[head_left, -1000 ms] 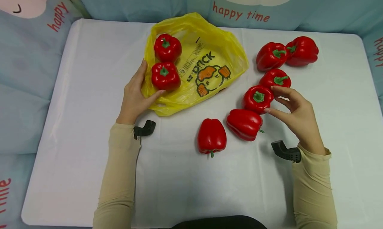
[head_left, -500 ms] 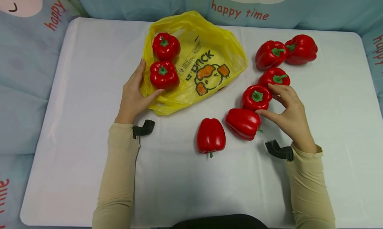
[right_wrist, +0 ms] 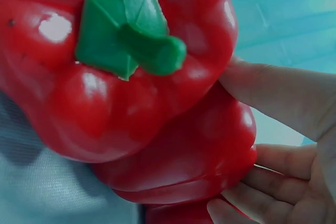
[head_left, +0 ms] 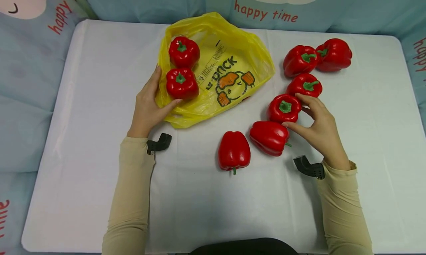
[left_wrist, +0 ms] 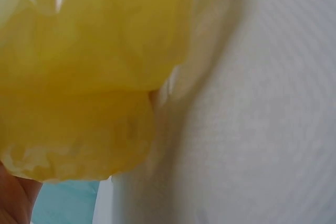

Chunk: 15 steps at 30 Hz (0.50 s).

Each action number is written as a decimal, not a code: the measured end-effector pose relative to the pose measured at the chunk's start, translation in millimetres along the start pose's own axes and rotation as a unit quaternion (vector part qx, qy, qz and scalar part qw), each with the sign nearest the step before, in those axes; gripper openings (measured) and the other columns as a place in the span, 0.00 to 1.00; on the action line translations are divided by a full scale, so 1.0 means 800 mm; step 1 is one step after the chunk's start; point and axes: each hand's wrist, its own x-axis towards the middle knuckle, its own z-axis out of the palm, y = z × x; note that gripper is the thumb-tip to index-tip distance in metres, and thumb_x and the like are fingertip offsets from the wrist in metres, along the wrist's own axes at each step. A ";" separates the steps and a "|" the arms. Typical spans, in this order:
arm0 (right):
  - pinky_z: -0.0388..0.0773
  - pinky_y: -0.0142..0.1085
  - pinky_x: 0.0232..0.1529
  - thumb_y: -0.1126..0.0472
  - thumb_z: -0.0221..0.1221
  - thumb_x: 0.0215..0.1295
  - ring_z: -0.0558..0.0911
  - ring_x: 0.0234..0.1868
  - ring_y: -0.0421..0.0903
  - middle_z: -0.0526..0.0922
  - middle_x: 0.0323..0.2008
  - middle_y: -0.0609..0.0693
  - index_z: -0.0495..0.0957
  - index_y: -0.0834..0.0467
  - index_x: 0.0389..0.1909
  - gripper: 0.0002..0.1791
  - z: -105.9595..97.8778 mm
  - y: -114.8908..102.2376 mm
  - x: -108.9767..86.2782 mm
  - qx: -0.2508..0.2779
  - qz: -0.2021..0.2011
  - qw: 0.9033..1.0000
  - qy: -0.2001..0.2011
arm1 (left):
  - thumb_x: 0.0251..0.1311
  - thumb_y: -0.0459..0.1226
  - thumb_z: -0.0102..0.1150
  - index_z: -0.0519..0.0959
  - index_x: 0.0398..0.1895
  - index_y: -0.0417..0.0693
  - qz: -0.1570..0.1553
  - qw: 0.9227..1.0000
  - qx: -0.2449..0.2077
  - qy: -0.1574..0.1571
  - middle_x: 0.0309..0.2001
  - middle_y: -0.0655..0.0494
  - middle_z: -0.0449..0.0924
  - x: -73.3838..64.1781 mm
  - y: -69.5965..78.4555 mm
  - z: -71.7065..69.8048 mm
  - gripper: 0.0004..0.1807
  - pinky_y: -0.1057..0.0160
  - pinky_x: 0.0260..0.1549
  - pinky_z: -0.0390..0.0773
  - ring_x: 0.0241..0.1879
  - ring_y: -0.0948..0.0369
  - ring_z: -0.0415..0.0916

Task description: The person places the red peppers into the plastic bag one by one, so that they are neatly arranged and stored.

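Note:
In the head view, my left hand [head_left: 149, 105] holds the left side of a yellow plastic bag [head_left: 263, 62], thumb over its near edge and fingers along the outside. Two red bell peppers [head_left: 182, 84] sit inside the bag. My right hand [head_left: 319, 131] grips a red bell pepper [head_left: 274, 112] with a green stem, thumb at its near side and fingertips at its far right. Just below lies a bell pepper [head_left: 269, 138] on its side. The right wrist view has a bell pepper [right_wrist: 199, 3] up close, partly covering the gripped bell pepper [right_wrist: 210, 140] behind it.
Right behind the gripped pepper is another bell pepper [head_left: 304, 84], and two more [head_left: 334, 55] lie together at the back right. A single bell pepper [head_left: 234, 151] rests front centre. A white cloth [head_left: 83, 155] covers the table; a blue printed curtain [head_left: 149, 5] borders it.
My right hand has shifted left and closed in on the pepper, its thumb now at the near side. My left hand keeps its hold on the bag.

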 end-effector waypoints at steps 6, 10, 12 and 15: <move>0.68 0.28 0.59 0.69 0.71 0.47 0.70 0.57 0.52 0.70 0.60 0.55 0.65 0.61 0.66 0.42 0.001 0.000 0.001 0.002 0.016 1.000 -0.004 | 0.49 0.38 0.71 0.54 0.72 0.41 0.006 1.000 -0.002 0.006 0.71 0.51 0.56 0.000 -0.001 0.001 0.49 0.64 0.65 0.57 0.69 0.60 0.54; 0.69 0.36 0.60 0.65 0.72 0.48 0.69 0.60 0.54 0.69 0.61 0.57 0.64 0.61 0.66 0.43 0.002 0.001 0.001 0.007 0.036 0.999 -0.015 | 0.49 0.38 0.71 0.54 0.72 0.42 0.004 1.000 -0.001 0.006 0.71 0.51 0.56 0.000 -0.001 0.001 0.49 0.65 0.65 0.57 0.69 0.61 0.54; 0.70 0.38 0.59 0.64 0.71 0.49 0.69 0.60 0.54 0.69 0.61 0.57 0.63 0.61 0.67 0.43 0.002 0.001 0.001 0.011 0.046 0.999 -0.017 | 0.49 0.38 0.71 0.54 0.72 0.42 0.006 1.000 -0.002 0.007 0.71 0.51 0.56 0.000 -0.002 0.001 0.49 0.65 0.65 0.58 0.69 0.61 0.54; 0.71 0.35 0.58 0.63 0.72 0.49 0.70 0.60 0.54 0.70 0.61 0.56 0.64 0.60 0.67 0.42 0.003 0.000 0.000 0.018 0.056 0.998 -0.010 | 0.49 0.39 0.72 0.54 0.72 0.41 0.008 1.000 -0.004 0.009 0.71 0.51 0.56 0.000 -0.002 0.001 0.49 0.64 0.65 0.58 0.69 0.60 0.54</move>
